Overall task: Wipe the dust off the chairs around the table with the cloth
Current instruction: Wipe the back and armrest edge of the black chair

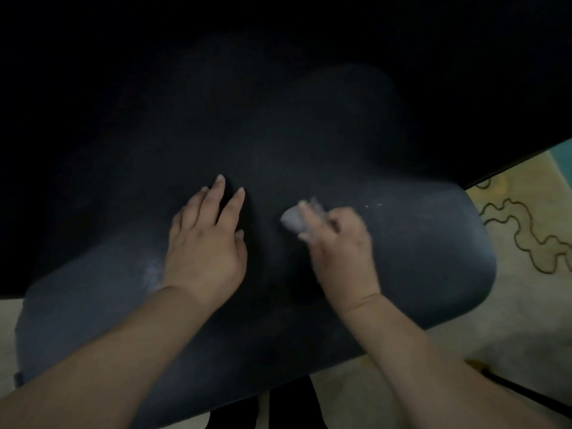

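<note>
A dark blue-grey chair seat [418,258] fills most of the view, its far part lost in shadow under a black table [464,88]. My left hand [207,243] lies flat on the seat's middle, fingers spread and holding nothing. A little to its right, my right hand [337,246] is blurred and grips a small pale grey cloth [292,218], pressed against the seat. Pale dust smears show on the seat at the left [153,270] and a few white specks at the right [374,205].
The table's dark edge [507,168] runs diagonally at the right. Beyond it lies a pale rug [532,230] with a dark wavy line pattern. The chair's dark base [291,407] shows below the seat, and light floor sits at the lower left.
</note>
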A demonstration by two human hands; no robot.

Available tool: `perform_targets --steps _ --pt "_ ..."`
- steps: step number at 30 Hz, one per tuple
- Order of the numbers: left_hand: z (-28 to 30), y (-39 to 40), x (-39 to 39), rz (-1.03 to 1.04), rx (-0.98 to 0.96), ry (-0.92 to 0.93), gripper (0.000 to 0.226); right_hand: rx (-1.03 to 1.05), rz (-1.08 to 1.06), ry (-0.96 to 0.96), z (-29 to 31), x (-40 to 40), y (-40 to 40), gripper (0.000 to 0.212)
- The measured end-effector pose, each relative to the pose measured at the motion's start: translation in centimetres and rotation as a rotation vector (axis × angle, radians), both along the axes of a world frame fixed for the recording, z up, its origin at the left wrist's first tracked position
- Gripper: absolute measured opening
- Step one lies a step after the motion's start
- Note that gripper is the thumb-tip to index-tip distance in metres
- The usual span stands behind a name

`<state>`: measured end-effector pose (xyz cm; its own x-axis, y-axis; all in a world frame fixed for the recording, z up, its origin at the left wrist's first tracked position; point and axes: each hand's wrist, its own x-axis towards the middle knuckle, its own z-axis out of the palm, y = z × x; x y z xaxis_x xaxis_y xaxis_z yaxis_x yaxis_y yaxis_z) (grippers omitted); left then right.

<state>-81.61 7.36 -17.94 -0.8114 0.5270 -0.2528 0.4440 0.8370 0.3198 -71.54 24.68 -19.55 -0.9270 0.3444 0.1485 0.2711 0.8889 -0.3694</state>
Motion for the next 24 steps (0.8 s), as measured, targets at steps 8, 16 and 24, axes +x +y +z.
perform_targets --steps 8,16,24 --pt "-0.2 2.5 -0.4 -0.04 -0.017 0.027 0.059 -0.171 -0.22 0.101 -0.3 2.0 3.6 0.039" --pt "-0.3 3.0 -0.3 -0.034 -0.027 0.042 0.059 -0.265 -0.616 0.084 -0.2 2.0 9.2 0.035" --pt "0.0 3.0 -0.1 -0.027 -0.026 0.045 0.059 -0.233 -0.387 0.085 0.1 4.9 6.2 0.043"
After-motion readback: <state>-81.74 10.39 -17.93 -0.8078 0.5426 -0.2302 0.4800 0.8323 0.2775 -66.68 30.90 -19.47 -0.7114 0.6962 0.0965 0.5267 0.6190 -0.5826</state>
